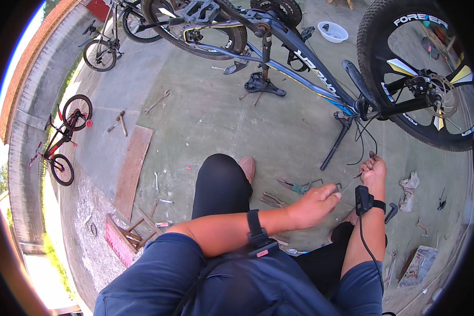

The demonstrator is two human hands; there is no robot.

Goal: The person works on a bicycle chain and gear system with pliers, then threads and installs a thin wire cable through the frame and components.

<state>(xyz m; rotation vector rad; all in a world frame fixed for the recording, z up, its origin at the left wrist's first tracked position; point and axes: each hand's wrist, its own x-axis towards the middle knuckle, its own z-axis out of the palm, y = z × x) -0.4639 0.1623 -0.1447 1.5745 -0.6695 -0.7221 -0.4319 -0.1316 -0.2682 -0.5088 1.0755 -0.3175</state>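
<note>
An upside-down blue and black bicycle (300,55) stands in front of me, resting on its saddle (263,84) and handlebar (336,143). Thin black cables (361,142) hang in loops near its head tube. My left hand (315,205) is closed in a pinch, and a thin bare wire (348,186) runs from it toward my right hand. Fingers curled, my right hand (373,171) grips a dark cable end just below the hanging loops. Exactly how the wire and the dark cable join is too small to make out.
Pliers (273,199), a green-handled tool (295,186), a wrench (158,102) and a hammer (122,122) lie about the floor. At right are a crumpled rag (408,190) and a tool tray (418,266). A wooden box (118,239) sits left; a white basin (333,31) stands beyond the frame.
</note>
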